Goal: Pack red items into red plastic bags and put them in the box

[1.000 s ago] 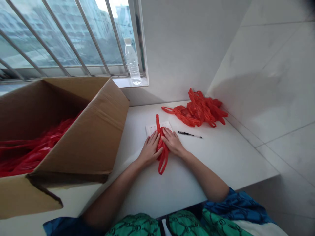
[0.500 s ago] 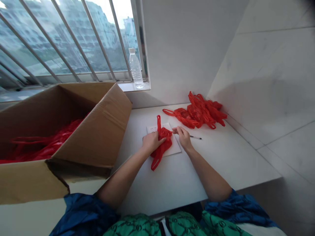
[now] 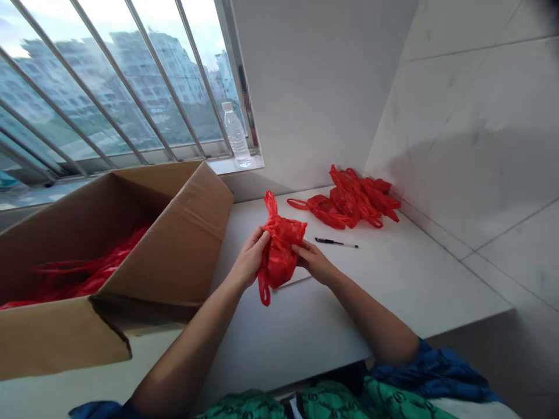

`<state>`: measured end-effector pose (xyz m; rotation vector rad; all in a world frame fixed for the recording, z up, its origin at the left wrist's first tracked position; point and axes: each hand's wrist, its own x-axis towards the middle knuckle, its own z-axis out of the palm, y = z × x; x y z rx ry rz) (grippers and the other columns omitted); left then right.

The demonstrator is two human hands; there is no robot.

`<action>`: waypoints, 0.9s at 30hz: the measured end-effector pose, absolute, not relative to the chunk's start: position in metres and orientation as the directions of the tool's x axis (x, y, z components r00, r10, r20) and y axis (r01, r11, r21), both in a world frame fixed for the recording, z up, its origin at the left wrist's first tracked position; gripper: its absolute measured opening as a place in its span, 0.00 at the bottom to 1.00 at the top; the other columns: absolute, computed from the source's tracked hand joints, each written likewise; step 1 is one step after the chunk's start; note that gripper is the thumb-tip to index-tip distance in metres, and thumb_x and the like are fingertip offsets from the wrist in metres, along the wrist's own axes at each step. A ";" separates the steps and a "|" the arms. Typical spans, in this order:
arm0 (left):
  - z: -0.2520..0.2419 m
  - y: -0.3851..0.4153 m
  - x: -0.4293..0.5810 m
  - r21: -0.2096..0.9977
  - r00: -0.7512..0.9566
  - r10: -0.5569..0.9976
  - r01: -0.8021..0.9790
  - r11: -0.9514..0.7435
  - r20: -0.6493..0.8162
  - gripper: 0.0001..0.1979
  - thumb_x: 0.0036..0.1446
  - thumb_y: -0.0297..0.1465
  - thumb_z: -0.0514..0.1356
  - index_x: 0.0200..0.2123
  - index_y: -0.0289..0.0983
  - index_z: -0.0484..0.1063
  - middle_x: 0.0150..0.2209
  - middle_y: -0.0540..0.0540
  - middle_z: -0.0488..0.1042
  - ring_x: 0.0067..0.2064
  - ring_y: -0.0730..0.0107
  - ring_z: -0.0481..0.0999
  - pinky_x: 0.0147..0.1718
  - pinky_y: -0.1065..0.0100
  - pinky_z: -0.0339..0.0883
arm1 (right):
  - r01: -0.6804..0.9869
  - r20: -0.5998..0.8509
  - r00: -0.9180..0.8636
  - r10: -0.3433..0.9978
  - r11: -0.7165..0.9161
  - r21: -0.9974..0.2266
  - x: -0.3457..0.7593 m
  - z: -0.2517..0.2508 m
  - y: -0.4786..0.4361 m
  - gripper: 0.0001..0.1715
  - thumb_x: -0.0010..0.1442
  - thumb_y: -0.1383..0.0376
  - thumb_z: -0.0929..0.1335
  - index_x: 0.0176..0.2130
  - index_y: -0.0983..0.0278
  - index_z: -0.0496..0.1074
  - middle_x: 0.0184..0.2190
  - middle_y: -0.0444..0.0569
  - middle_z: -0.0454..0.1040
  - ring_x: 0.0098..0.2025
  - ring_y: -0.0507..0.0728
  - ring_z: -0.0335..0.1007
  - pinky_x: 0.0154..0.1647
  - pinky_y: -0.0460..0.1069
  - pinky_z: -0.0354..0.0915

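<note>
A crumpled red plastic bag (image 3: 283, 250) is held between my two hands over the white table, its handle loops sticking out at the top and the bottom. My left hand (image 3: 252, 256) pinches its left side with thumb and fingers. On the right side, my right hand (image 3: 315, 260) grips the bag's edge. Beneath the bag lies a white paper pad (image 3: 297, 277), mostly covered. A black pen (image 3: 335, 241) rests on the table just beyond my right hand.
To the left stands an open cardboard box (image 3: 174, 244) with red plastic bags (image 3: 94, 270) inside. A heap of red bags (image 3: 356, 198) lies at the table's back right, by the wall. On the sill of the barred window is a clear water bottle (image 3: 237, 137).
The red bag has been raised off the pad and spread wider. My right hand has moved from beside the pen onto the bag's right side. The view has tilted slightly.
</note>
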<state>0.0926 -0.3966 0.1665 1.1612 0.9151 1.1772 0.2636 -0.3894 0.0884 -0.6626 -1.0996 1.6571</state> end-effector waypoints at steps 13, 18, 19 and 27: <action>0.151 -0.397 0.067 0.978 0.108 0.994 -0.205 0.029 -0.006 0.16 0.55 0.41 0.65 0.42 0.38 0.73 0.32 0.48 0.76 0.28 0.70 0.75 0.24 0.73 0.68 | -0.505 0.135 -0.322 0.937 -0.050 -0.862 0.273 0.099 -0.395 0.20 0.53 0.55 0.74 0.45 0.60 0.78 0.43 0.51 0.80 0.43 0.60 0.77 0.47 0.59 0.71; 0.152 -0.397 0.073 0.975 0.092 0.995 -0.215 0.054 -0.035 0.16 0.53 0.41 0.66 0.41 0.37 0.73 0.31 0.47 0.77 0.30 0.66 0.78 0.22 0.73 0.69 | -0.504 0.134 -0.321 0.938 -0.049 -0.862 0.274 0.097 -0.394 0.20 0.52 0.55 0.74 0.44 0.60 0.78 0.42 0.50 0.80 0.43 0.60 0.76 0.49 0.58 0.70; 0.158 -0.402 0.074 0.972 0.095 0.995 -0.229 0.058 -0.036 0.16 0.53 0.41 0.66 0.40 0.37 0.73 0.31 0.47 0.77 0.30 0.67 0.78 0.22 0.73 0.69 | -0.507 0.137 -0.319 0.938 -0.047 -0.860 0.275 0.096 -0.394 0.19 0.52 0.56 0.75 0.44 0.60 0.78 0.42 0.49 0.80 0.42 0.59 0.76 0.48 0.57 0.70; 0.274 -0.489 0.028 0.983 -0.075 0.996 -0.180 0.037 -0.051 0.21 0.50 0.38 0.69 0.49 0.47 0.75 0.36 0.51 0.81 0.42 0.55 0.82 0.30 0.69 0.79 | -0.385 0.062 -0.378 0.924 -0.096 -0.918 0.278 0.090 -0.391 0.21 0.60 0.49 0.69 0.44 0.61 0.76 0.33 0.47 0.77 0.35 0.53 0.74 0.40 0.50 0.70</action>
